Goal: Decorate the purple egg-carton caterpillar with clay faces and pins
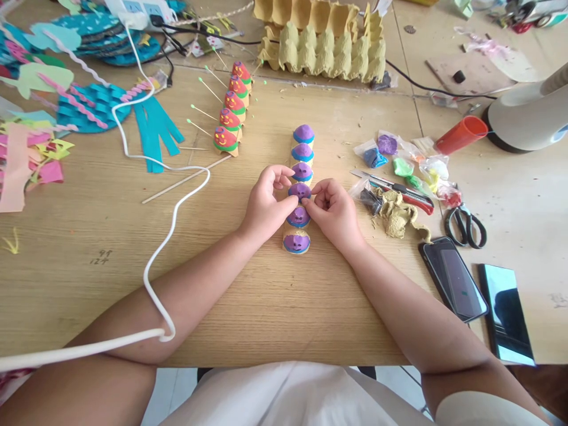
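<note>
A strip of egg carton cups [302,152] coated with purple and blue clay stands lengthwise on the table between my hands. The nearer cups carry small dark dots and mouth lines; the farthest ones are plain purple on top. My left hand [271,198] is at the strip's left side, its thumb against the middle cup [300,190] and its fingers curled. From the other side, my right hand [335,212] has thumb and forefinger drawn together at the same cup. Anything tiny between these fingertips is hidden.
A finished red-and-green carton caterpillar [229,118] with pins stands behind left. Egg cartons [332,53] lie at the back. Clay bags [403,167], a utility knife [406,192], scissors [465,226] and a phone [452,278] lie right. A white cable [175,219] crosses my left forearm.
</note>
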### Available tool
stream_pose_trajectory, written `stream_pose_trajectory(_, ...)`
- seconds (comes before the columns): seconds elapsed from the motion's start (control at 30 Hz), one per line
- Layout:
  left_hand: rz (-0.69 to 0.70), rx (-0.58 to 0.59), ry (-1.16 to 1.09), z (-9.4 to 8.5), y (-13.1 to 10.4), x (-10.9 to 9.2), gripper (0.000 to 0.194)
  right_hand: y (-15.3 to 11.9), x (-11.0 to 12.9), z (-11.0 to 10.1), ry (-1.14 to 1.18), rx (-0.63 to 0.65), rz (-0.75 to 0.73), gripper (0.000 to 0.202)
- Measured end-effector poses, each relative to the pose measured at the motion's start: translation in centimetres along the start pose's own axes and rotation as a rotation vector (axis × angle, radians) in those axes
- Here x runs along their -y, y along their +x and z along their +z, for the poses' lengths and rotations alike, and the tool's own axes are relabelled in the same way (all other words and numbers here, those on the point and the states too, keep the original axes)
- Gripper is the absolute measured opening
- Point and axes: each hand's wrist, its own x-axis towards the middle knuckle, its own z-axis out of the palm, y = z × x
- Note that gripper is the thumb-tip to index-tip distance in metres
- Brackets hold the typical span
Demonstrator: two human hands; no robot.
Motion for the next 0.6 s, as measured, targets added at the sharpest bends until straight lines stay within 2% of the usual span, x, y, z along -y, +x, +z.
stream_pose_trajectory(0.33, -0.022, 0.001, -0.007, 0.01, 0.00, -0.11, 0.045, 0.17, 0.07, 0.09, -0.013, -0.004, 0.030, 0.022)
stream_pose_trajectory(0.6, -0.057, 0.043, -0.110, -0.09, 0.00, -0.09, 0.043, 0.23, 0.11, 0.11, -0.028, -0.015, 0.056, 0.025)
